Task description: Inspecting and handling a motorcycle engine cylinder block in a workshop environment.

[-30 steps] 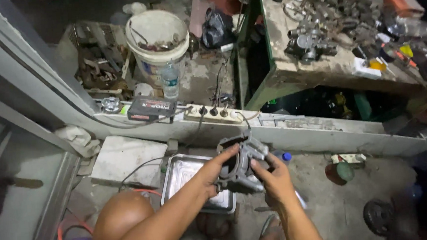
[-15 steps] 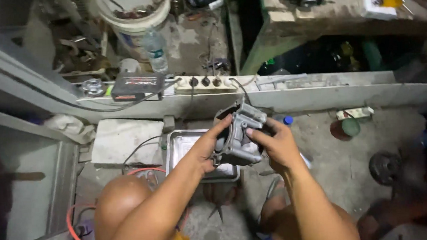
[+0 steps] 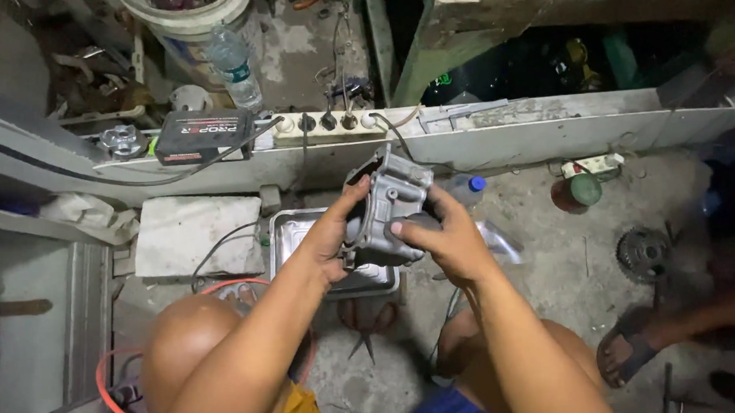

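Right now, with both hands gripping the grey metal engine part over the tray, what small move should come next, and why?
Probably lower the engine part into the metal tray directly beneath. The left hand and right hand hold it in mid-air, clear of any support, and the tray is the nearest resting place.

The light was dim and uneven, falling from above and in front so that the hands, the grey casting [image 3: 384, 210] and the pale ledge [image 3: 506, 132] were lit while the bench recess [image 3: 561, 62] and the right edge sank into near black. A soft glare lay on the tray [image 3: 289, 227] rim and on the knee [image 3: 186, 342], with no hard shadows. The centre was fairly sharp, but the corners were stretched by the wide lens and slightly smeared, with grain in the dark areas.
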